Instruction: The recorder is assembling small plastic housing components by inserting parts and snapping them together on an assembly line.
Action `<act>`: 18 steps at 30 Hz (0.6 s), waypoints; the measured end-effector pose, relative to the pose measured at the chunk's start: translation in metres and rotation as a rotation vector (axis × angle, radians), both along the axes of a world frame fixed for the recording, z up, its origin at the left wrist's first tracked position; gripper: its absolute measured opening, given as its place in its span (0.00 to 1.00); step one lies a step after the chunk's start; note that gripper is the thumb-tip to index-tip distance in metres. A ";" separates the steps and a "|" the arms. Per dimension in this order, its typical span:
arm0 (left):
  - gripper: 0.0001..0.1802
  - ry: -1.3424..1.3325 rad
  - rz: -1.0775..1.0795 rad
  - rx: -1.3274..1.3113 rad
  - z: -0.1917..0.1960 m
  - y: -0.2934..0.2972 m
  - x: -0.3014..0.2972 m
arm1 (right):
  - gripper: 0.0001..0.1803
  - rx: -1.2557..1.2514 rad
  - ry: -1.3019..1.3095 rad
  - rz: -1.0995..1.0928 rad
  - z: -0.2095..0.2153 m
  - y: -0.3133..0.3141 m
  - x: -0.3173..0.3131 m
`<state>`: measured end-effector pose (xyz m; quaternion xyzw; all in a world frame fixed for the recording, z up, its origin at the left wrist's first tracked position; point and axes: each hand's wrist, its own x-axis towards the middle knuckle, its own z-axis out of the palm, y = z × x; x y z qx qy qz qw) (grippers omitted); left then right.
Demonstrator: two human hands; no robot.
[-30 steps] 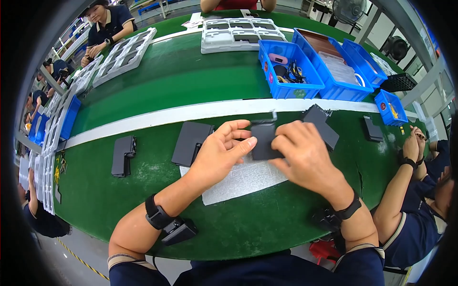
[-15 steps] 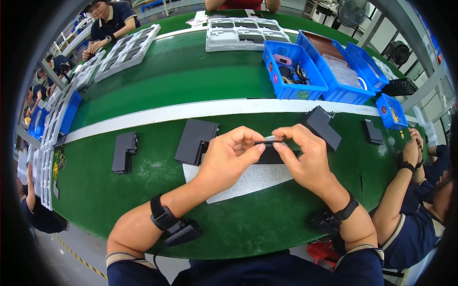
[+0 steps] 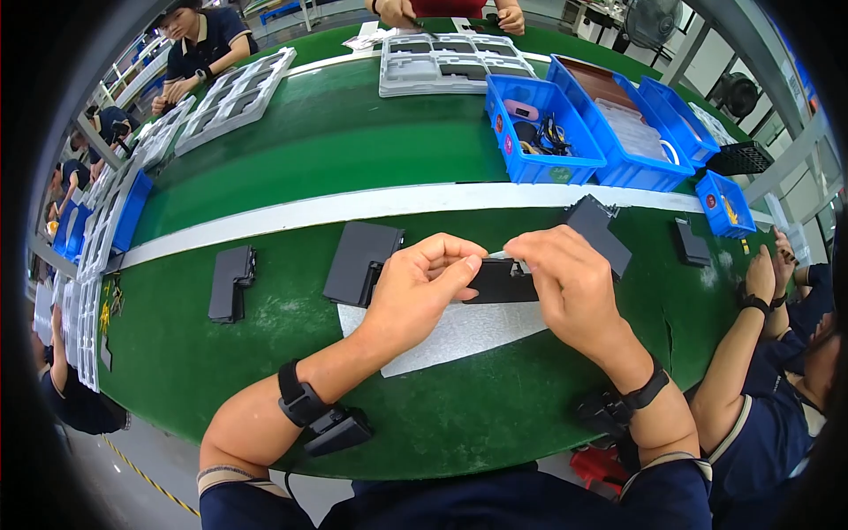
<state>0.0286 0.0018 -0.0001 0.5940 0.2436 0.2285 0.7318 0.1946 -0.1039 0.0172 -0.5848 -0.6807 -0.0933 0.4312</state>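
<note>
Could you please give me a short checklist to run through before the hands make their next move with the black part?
1. Left hand grips the flat black part: ok.
2. Right hand grips its other end: ok.
3. Part lifted above the grey sheet: ok.
4. Small pale strip at the part's top edge pinched: cannot tell.
5. Black pieces on the green table lie apart from the hands: ok.

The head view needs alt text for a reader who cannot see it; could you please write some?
Two bare hands, left hand and right hand, hold a flat black part between them above a green table. Similar black parts lie nearby, with blue bins and grey trays beyond, and other people around the table.
</note>
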 end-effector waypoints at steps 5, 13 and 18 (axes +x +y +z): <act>0.10 -0.015 -0.007 0.058 -0.002 -0.001 -0.001 | 0.01 -0.206 0.238 0.012 0.008 -0.005 0.000; 0.11 -0.051 -0.005 0.065 0.000 -0.003 -0.001 | 0.03 -0.190 0.162 0.056 0.005 -0.004 0.003; 0.13 0.072 -0.088 0.187 -0.001 -0.001 -0.002 | 0.05 -0.092 -0.035 0.086 0.007 -0.003 0.002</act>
